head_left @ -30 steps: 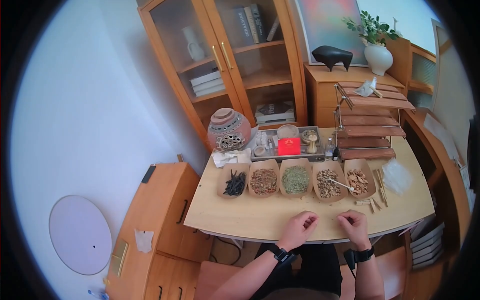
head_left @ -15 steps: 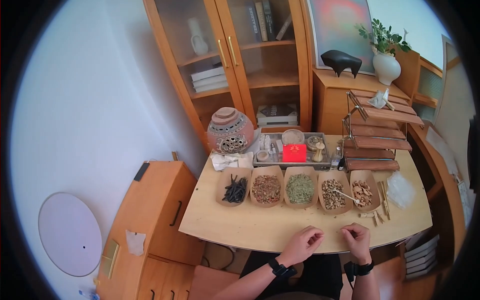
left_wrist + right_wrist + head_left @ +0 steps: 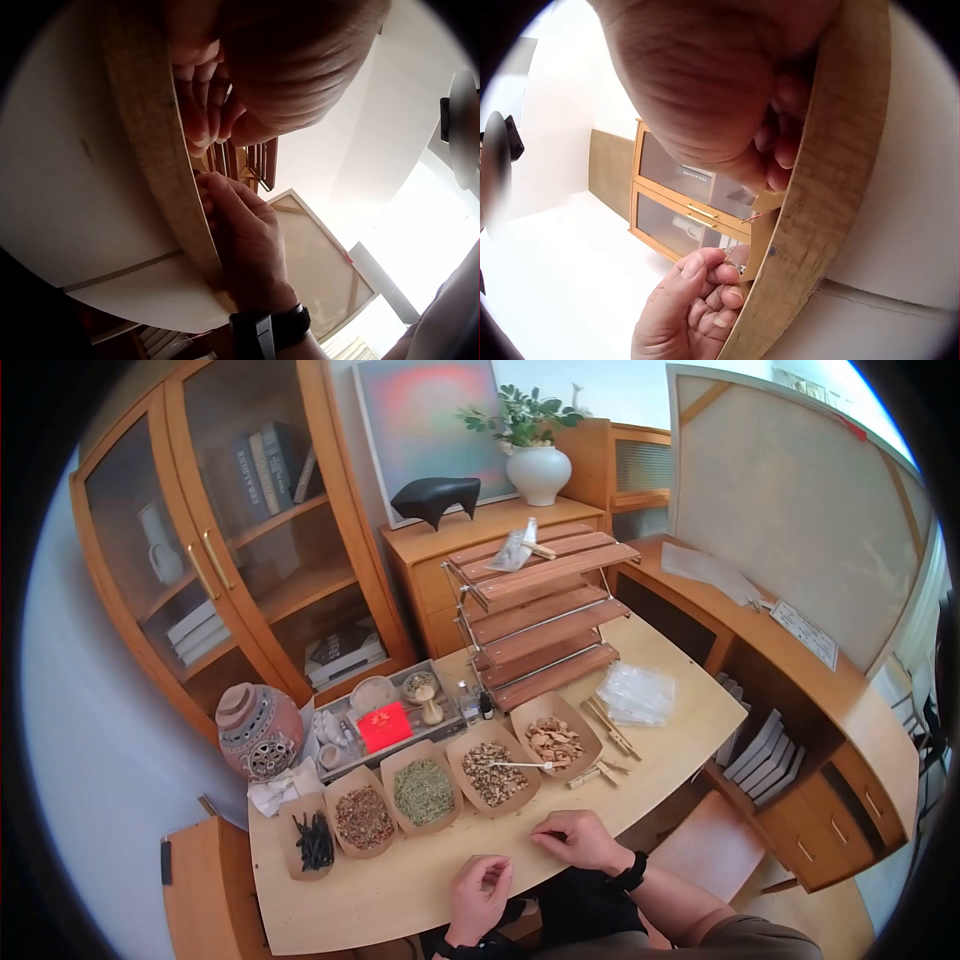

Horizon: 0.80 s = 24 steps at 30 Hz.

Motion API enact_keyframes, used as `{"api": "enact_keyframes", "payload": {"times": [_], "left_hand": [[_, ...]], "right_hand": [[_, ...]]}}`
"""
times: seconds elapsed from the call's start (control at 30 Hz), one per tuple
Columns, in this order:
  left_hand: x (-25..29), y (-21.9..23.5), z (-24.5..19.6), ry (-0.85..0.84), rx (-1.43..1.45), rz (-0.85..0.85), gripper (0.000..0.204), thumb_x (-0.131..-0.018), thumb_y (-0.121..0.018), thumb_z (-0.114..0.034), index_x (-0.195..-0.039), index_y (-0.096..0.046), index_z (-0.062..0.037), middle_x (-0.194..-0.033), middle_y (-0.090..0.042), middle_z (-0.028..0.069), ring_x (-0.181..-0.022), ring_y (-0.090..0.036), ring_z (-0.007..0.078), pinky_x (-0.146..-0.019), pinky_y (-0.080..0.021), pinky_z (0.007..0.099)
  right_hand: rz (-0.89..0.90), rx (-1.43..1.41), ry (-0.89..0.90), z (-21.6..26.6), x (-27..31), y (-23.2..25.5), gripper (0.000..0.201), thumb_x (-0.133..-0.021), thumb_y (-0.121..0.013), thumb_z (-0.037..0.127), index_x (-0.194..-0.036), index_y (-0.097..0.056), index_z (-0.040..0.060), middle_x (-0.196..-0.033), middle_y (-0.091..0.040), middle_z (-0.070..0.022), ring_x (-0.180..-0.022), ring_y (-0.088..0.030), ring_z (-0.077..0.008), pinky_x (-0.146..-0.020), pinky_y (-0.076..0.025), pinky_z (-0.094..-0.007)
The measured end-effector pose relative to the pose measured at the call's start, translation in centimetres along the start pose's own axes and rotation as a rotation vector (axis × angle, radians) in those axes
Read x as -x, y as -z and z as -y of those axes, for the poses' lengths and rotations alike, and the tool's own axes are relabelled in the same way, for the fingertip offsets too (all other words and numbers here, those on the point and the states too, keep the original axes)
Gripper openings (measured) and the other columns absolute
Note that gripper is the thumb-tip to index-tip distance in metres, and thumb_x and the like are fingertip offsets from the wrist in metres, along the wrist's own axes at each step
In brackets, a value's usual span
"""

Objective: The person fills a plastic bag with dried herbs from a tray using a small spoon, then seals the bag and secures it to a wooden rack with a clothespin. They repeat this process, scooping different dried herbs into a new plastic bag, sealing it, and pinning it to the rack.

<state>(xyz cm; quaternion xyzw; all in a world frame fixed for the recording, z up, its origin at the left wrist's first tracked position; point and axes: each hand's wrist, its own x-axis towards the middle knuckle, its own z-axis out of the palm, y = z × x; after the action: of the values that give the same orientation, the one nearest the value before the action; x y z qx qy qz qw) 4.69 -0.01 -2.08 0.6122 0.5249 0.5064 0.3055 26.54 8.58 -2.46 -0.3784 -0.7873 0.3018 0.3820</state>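
My left hand (image 3: 480, 895) rests at the table's front edge, fingers loosely curled around nothing. Just to its right, my right hand (image 3: 580, 840) lies at the same edge, also loosely curled and holding nothing. Beyond them stands a row of paper trays: black strips (image 3: 312, 842), a reddish-brown dried mix (image 3: 365, 820), green dried leaves (image 3: 424, 792), chopped tan pieces (image 3: 495, 775) and larger tan chips (image 3: 555, 744). A small white spoon (image 3: 520, 764) lies across the two right-hand trays. Several wooden clips (image 3: 600, 774) are near the right hand.
Behind the trays is a grey tray (image 3: 345, 758) with a red packet (image 3: 385, 727), beside a patterned clay jar (image 3: 260, 732). A tiered wooden rack (image 3: 545, 630) stands at the back, with clear plastic bags (image 3: 638, 694) to its right. Small bottles (image 3: 468, 704) stand by the rack.
The head view has swung to the right, so the table and trays appear shifted left and tilted. Both hands stay at the table's front edge in much the same pose.
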Motion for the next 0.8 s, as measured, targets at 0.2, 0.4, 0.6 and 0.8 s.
{"api": "enact_keyframes", "payload": {"times": [0.2,0.4,0.6,0.8], "left_hand": [[-0.1,-0.1,-0.1,-0.021,-0.080,0.018,0.011,-0.096,-0.076,-0.004,-0.105,-0.073,-0.0006,-0.092,-0.073,0.0103,-0.076,-0.073,0.0179,-0.069,-0.059,0.0294],[0.1,-0.4,-0.5,-0.030,-0.116,0.001,0.010,-0.096,-0.075,-0.004,-0.105,-0.072,-0.0008,-0.093,-0.071,0.0097,-0.075,-0.073,0.0182,-0.069,-0.058,0.0295],[0.1,-0.7,-0.1,-0.018,-0.109,-0.004,0.010,-0.096,-0.075,-0.003,-0.105,-0.072,-0.0003,-0.093,-0.071,0.0094,-0.073,-0.072,0.0184,-0.068,-0.058,0.0295],[0.1,-0.8,-0.3,-0.003,-0.124,-0.009,0.009,-0.095,-0.076,-0.001,-0.102,-0.073,0.0022,-0.093,-0.071,0.0085,-0.075,-0.070,0.0137,-0.069,-0.057,0.0270]], "right_hand": [[0.015,0.004,0.001,0.3,0.1,0.3,0.011,-0.092,-0.078,0.013,-0.098,-0.079,0.0045,-0.089,-0.076,-0.0114,-0.078,-0.073,-0.0305,-0.070,-0.058,-0.0375],[0.000,-0.027,0.051,-0.2,0.2,0.1,0.010,-0.092,-0.078,0.013,-0.098,-0.079,0.0045,-0.089,-0.076,-0.0112,-0.078,-0.073,-0.0306,-0.070,-0.058,-0.0382],[0.075,-0.110,0.008,0.1,0.8,1.2,0.011,-0.093,-0.078,0.012,-0.100,-0.079,0.0029,-0.089,-0.076,-0.0113,-0.078,-0.073,-0.0286,-0.072,-0.058,-0.0355],[-0.209,-0.103,-0.167,-0.5,-0.5,9.3,0.011,-0.094,-0.076,0.007,-0.101,-0.081,0.0013,-0.089,-0.078,-0.0112,-0.079,-0.072,-0.0157,-0.073,-0.057,-0.0306]]}}
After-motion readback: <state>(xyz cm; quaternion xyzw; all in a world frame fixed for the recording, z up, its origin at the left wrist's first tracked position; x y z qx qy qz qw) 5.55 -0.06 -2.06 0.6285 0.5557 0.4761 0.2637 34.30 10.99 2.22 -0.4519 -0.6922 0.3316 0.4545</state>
